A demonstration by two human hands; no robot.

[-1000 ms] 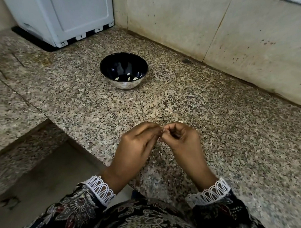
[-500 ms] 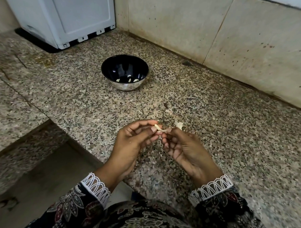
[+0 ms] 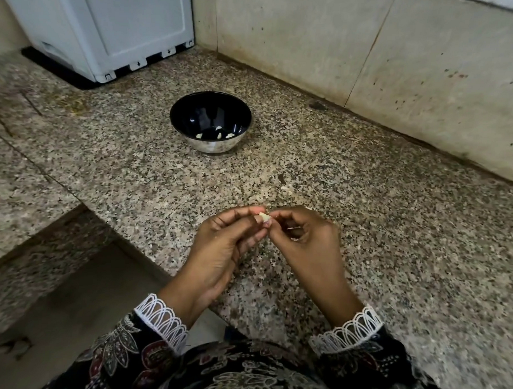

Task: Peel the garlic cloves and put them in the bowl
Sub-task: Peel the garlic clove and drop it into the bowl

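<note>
Now pinching clove (image 3: 263,215) between both hands, left (image 3: 224,248) and right (image 3: 309,242); bowl (image 3: 210,121) well ahead, nearer left.

Lighting: soft, even, moderately dim daylight; source not visible. Shadows: faint, diffuse beneath the hands (image 3: 265,247) and beside the bowl (image 3: 210,121). Glare: small highlights inside the bowl's dark interior. Focus: centre sharp; left edge of the counter (image 3: 393,228) smeared. Distortion: wide-angle bending of the wall (image 3: 370,52) lines at the margins.
</note>
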